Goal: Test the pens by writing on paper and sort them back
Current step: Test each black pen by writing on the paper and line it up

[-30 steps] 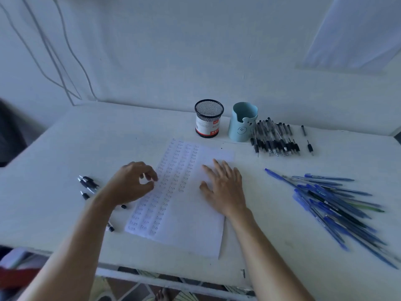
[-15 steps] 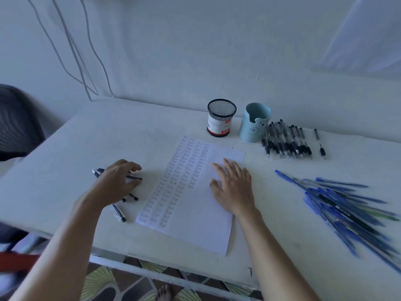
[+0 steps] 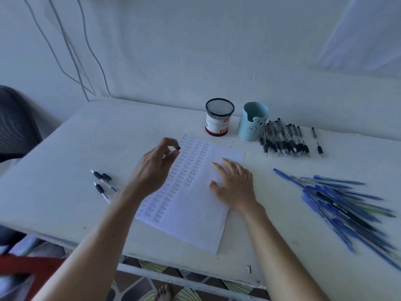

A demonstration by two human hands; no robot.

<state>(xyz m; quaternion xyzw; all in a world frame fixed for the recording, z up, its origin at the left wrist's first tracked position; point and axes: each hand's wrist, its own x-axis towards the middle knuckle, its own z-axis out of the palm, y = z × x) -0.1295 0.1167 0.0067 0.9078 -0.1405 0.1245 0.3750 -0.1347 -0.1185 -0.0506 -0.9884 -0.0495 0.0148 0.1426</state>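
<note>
1. Table [image 3: 65, 203] – white, with its near edge across the bottom of the view.
2. Sheet of paper [image 3: 195, 227] – lies at an angle in the middle of the table. Columns of the handwritten word "test" fill its left part, and its right part is bare.
3. Right hand [image 3: 235, 184] – palm down on the right part of the sheet, fingers straight and spread, grasping nothing.
4. Blue pens [image 3: 338, 205] – a loose heap on the table, right of the sheet and apart from it. One black barrel and one green barrel lie among them.
5. Three black pens [image 3: 104, 183] – on the table left of the sheet, close together, tips pointing far-left.
6. Left hand [image 3: 152, 168] – over the written columns, thumb and fingers curled together, pinching the end of a black pen [image 3: 178, 148]. Only that dark end shows past the fingertips; the rest is hidden by the hand. Whether the hand touches the sheet cannot be told.
7. Row of black pens [image 3: 282, 137] – far right, side by side, just right of the light-blue cup. Two short dark pieces [image 3: 320, 148] lie apart to the right of the row.
8. Light-blue cup [image 3: 252, 121] – upright beyond the sheet, with a bear face on its side.
9. Mesh pen holder [image 3: 219, 120] – black with a white and red label, upright just left of the cup.
10. Cables [image 3: 71, 46] – hang down the wall at the far left.
</note>
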